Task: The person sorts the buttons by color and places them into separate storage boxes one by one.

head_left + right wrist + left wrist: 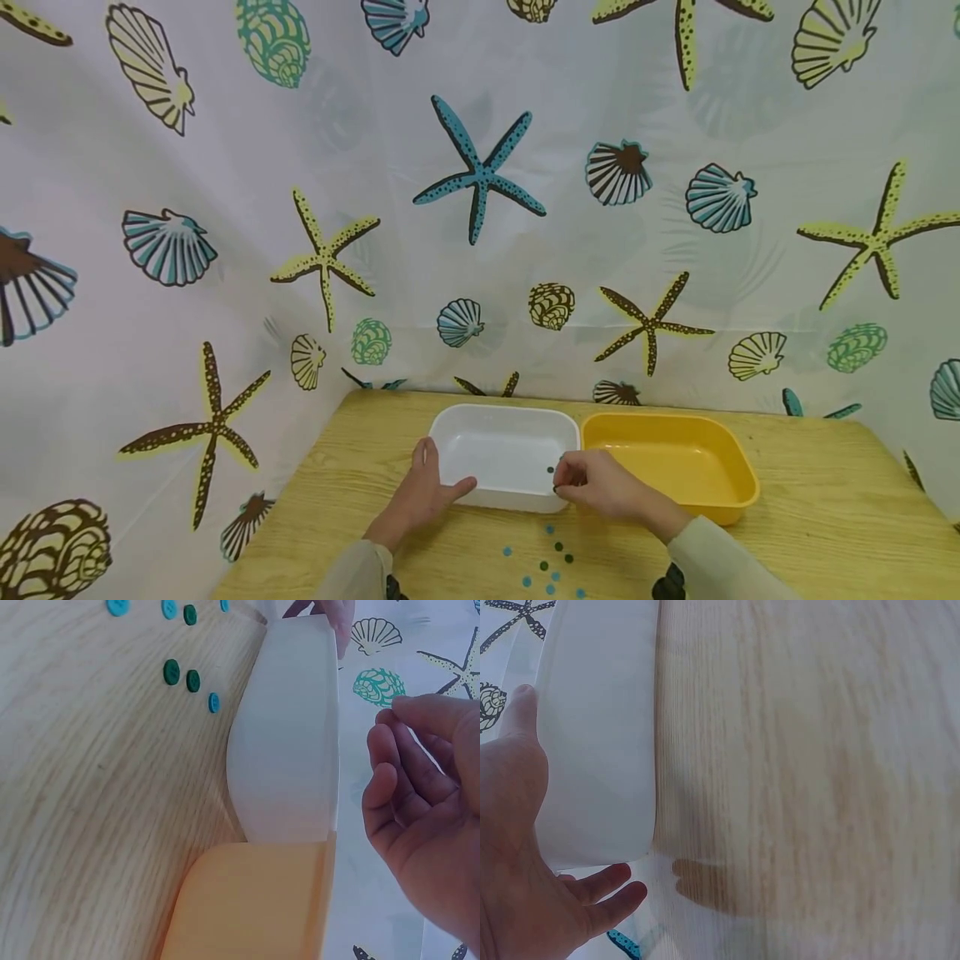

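My left hand [423,496] rests on the near left corner of a white tray [504,502], its thumb along the near rim and its fingers spread at the left end. Over the right end of that tray is my right hand [603,485], thumb and forefinger pinched together. A small dark green button [556,489] shows at those fingertips in the head view; the right wrist view hides it. Just left of them a dark button [551,470] appears inside the tray. Several blue buttons [527,581] and green buttons [558,547] lie loose on the table before the tray.
A yellow tray [675,505] stands against the right end of the white one. Both are on a wood-grain table [825,517]. A white curtain [525,350] printed with shells and starfish hangs behind the table and along its left side.
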Demonstrator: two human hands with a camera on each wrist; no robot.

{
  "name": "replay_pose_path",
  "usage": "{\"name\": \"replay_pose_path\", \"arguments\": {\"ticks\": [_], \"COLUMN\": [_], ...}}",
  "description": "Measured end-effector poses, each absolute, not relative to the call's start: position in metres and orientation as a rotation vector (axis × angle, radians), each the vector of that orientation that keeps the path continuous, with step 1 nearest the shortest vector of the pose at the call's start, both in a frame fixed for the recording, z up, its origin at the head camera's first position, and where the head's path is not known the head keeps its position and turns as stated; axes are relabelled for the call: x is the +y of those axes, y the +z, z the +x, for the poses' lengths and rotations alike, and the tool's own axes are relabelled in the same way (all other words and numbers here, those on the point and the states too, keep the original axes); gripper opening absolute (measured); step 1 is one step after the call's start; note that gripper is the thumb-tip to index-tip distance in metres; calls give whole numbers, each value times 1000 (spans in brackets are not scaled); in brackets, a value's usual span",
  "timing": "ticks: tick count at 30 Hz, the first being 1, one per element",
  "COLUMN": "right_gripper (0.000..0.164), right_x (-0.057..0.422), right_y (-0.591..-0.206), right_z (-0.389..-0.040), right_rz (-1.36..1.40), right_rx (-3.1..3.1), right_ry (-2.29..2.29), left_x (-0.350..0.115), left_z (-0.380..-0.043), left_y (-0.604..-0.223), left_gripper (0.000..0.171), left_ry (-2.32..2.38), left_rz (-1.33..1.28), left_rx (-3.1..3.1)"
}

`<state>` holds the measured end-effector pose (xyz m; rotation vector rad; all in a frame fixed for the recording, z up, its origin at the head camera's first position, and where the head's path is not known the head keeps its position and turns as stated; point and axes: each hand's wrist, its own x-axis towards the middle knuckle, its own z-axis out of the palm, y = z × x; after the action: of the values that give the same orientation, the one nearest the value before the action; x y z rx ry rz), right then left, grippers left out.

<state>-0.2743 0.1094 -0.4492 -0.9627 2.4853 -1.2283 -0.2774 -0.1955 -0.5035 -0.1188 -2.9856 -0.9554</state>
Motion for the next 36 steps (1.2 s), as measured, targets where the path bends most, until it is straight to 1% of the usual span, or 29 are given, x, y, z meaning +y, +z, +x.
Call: {"name": "replay_pose_path", "arguments": {"ticks": [13,29,36], "right_gripper": [4,5,4], "right_x": [97,90,88], "right_y": [-451,-456,-457], "right_z": [-292,-309,-314], "right_rz": [-953,-855,-856], "right_rx": [2547,2586,2592], "right_ry": [-1260,-1202,-1201], "left_x": [-196,-195,-195], "left_z": [-276,-274,-275], "left_y": [-502,-499,-500], "left_gripper": [114,113,113], "left_ry": [-947,-974,-968], "left_rz": [-132,-134,-121], "left_rx": [-2985,-2991,-2999]}}
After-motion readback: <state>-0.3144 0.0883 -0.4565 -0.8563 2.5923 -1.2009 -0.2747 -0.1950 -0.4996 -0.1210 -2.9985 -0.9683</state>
